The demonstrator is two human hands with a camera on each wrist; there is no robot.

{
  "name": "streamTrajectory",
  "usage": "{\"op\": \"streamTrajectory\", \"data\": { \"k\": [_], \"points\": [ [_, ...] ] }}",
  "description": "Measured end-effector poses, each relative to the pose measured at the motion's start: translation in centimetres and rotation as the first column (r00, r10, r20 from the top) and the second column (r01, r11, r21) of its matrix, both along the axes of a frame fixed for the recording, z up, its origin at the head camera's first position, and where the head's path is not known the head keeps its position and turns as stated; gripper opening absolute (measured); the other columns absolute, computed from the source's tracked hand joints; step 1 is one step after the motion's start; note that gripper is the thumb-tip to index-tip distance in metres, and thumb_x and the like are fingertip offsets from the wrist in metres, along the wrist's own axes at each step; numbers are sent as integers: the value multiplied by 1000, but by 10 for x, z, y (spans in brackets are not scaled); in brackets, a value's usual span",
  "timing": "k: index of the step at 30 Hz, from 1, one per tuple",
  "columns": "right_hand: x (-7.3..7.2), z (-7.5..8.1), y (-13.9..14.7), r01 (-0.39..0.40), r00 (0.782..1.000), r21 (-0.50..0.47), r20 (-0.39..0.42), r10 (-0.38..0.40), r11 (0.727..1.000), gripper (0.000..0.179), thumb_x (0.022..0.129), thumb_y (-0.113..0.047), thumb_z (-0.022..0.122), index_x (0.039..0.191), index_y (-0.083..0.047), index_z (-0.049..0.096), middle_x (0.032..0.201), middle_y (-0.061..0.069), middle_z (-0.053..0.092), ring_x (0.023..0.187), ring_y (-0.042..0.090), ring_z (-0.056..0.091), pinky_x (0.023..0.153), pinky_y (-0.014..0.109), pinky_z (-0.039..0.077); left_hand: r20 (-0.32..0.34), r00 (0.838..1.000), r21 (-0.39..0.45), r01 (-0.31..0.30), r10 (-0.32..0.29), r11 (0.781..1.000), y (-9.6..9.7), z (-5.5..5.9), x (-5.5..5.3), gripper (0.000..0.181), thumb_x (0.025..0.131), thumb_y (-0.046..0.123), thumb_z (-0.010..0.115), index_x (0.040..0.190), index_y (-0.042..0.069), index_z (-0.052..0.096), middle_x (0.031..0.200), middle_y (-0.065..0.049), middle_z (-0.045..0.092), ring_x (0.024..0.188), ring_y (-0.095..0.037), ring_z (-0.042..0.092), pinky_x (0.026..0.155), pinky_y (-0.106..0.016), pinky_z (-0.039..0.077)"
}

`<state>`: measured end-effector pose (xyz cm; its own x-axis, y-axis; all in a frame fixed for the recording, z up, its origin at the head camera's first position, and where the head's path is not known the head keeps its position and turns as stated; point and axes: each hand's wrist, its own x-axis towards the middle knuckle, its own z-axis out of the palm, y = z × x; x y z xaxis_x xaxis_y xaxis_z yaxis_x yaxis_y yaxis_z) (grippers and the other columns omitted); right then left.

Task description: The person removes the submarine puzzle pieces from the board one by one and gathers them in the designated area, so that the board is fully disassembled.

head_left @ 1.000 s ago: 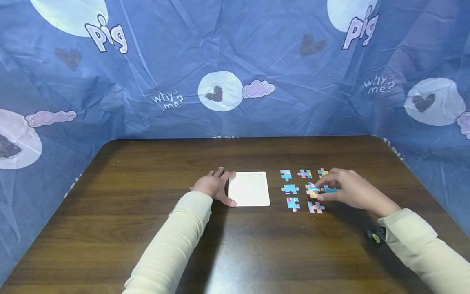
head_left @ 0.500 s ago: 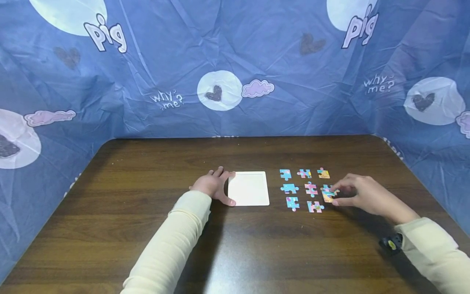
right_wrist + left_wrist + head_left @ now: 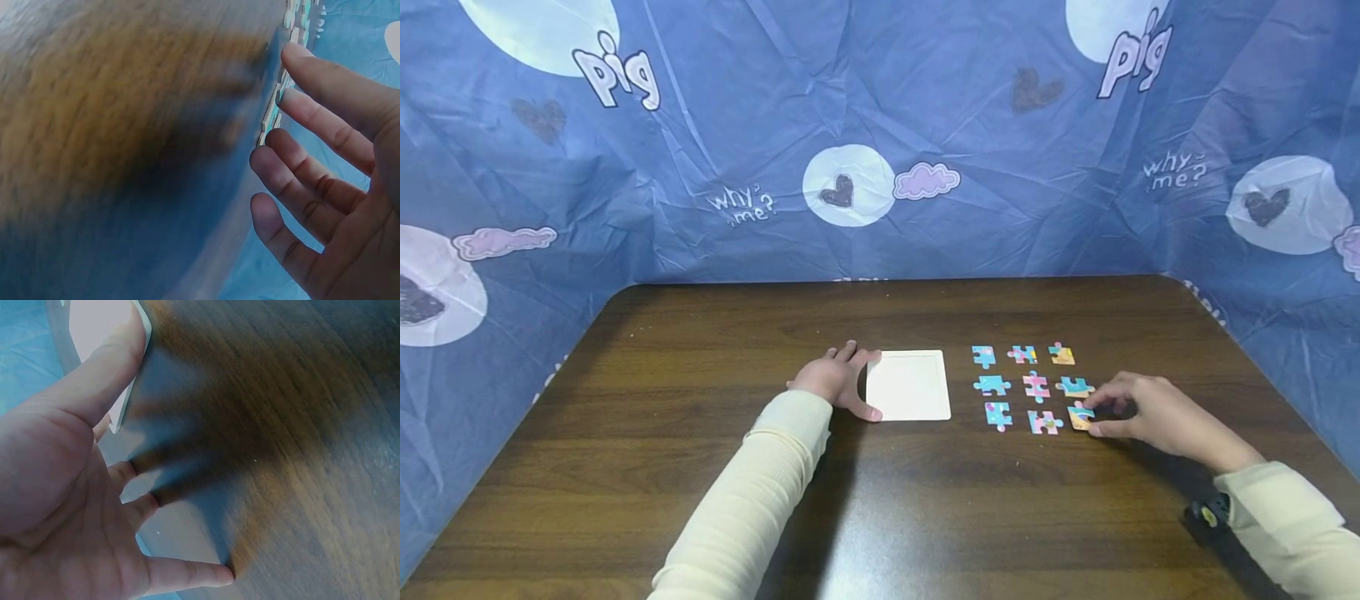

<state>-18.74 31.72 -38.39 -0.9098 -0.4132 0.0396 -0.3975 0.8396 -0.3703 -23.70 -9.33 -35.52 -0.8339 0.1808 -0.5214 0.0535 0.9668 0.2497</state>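
Note:
My left hand (image 3: 835, 383) lies at the left side of a square white puzzle tray (image 3: 910, 387). Its thumb rests on the tray's near left corner and a finger touches the far left corner, while the other fingers (image 3: 187, 573) spread on the table. At the near right of a grid of jigsaw pieces, my right hand (image 3: 1138, 414) pinches a yellow and blue puzzle piece (image 3: 1079, 417) by its edges, between thumb and index finger. That piece lies flat on the table. In the right wrist view the remaining fingers (image 3: 267, 215) hang loosely bent, off the pieces.
Several other pieces lie apart in rows: a blue piece (image 3: 992, 385) at the left, a pink piece (image 3: 1036, 386) in the middle, a teal piece (image 3: 1075, 387) just beyond the right hand. A blue printed cloth (image 3: 880, 108) walls the brown wooden table (image 3: 700, 333).
My right hand has moved right and toward me with the yellow and blue puzzle piece, from over the middle piece to the near right corner. The left hand and tray have stayed put.

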Motion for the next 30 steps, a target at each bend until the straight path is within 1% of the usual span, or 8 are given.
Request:
{"op": "streamTrajectory", "data": {
  "k": [8, 12, 18, 23, 25, 30],
  "points": [
    [0, -4, 1, 2, 1000, -2, -15, -2, 1000, 30, 79, -31, 89, 102, -16, 78, 94, -5, 68, 81, 11, 59, 68, 32, 49, 11, 1000, -1, -4, 4, 1000, 0, 5, 3, 96, 87, 43, 80, 163, 29, 22, 171, -6, 5, 156, -29, 7, 105, -78, 27],
    [0, -6, 2, 14, 1000, 1, 3, -14, 1000, 30, 78, -32, 89, 102, -16, 78, 94, -5, 67, 82, 11, 59, 68, 32, 49, 14, 1000, 7, -6, 6, 1000, -1, 4, 2, 97, 87, 43, 80, 163, 29, 22, 171, -6, 5, 156, -29, 7, 105, -79, 26],
    [0, -7, 3, 24, 999, 20, 22, -24, 1000, 34, 78, -33, 89, 104, -15, 77, 94, -5, 66, 81, 12, 58, 67, 34, 48, 0, 1000, 18, -4, 4, 1000, -2, -1, 0, 97, 86, 44, 81, 162, 29, 23, 171, -6, 6, 156, -30, 9, 103, -81, 27],
    [-1, -7, 6, 15, 999, 35, 34, -16, 999, 35, 78, -32, 89, 105, -14, 76, 93, -5, 64, 81, 12, 57, 67, 35, 48, -11, 1000, 17, 5, -5, 1000, 0, 1, 1, 97, 85, 45, 82, 162, 29, 25, 171, -7, 7, 156, -31, 10, 102, -81, 29],
    [-1, -7, 6, 10, 999, 35, 31, -11, 999, 35, 78, -32, 89, 105, -14, 76, 93, -5, 64, 81, 12, 58, 68, 35, 49, -15, 1000, 13, 8, -8, 1000, 0, 1, 1, 97, 85, 45, 82, 162, 29, 25, 171, -7, 8, 156, -31, 11, 102, -80, 29],
    [-1, -5, 7, 13, 1000, 19, -9, -13, 1000, 37, 77, -32, 90, 105, -12, 76, 92, -5, 66, 81, 13, 60, 69, 35, 50, -20, 1000, 6, 10, -10, 1000, 1, 1, 0, 96, 85, 45, 82, 161, 30, 26, 171, -6, 9, 156, -30, 12, 104, -77, 31]
  ]
}}
